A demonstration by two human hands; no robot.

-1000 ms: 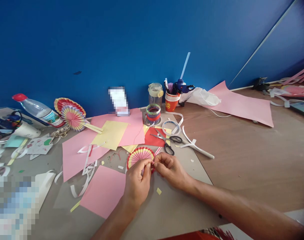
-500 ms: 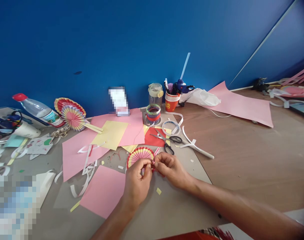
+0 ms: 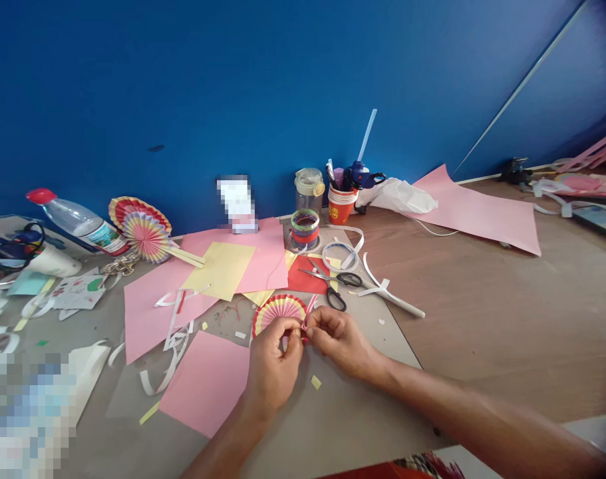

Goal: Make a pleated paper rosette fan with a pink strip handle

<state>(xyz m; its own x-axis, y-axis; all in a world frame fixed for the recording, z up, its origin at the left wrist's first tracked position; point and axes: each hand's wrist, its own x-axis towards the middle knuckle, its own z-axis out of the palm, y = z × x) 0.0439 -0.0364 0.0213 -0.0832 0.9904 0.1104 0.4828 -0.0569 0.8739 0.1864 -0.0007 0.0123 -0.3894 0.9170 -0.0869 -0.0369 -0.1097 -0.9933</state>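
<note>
A pleated paper fan [image 3: 279,308] in pink, yellow and red is spread between my hands, its lower part covered by my fingers. My left hand [image 3: 277,362] is closed, thumb and fingertips pinching the fan's near edge. Close beside it, my right hand [image 3: 343,340] is pinched at the fan's right end, where a narrow pink-and-white pleated edge [image 3: 310,308] stands up between the fingertips. Just beyond lie black-handled scissors [image 3: 338,282], open, on red paper [image 3: 303,274]. A pink sheet [image 3: 207,380] lies left of my left hand.
A roll of clear tape [image 3: 339,247], white strips and a glue gun's pale stick-like tool [image 3: 406,306] lie behind my right hand. Farther back stand a clear bottle [image 3: 310,189] and a red paper cup [image 3: 340,209] of tools. A finished-looking fan [image 3: 148,236] leans at left.
Both hands stay almost in place on the fan. The right fingertips have shifted very slightly, and the view has moved a little.
</note>
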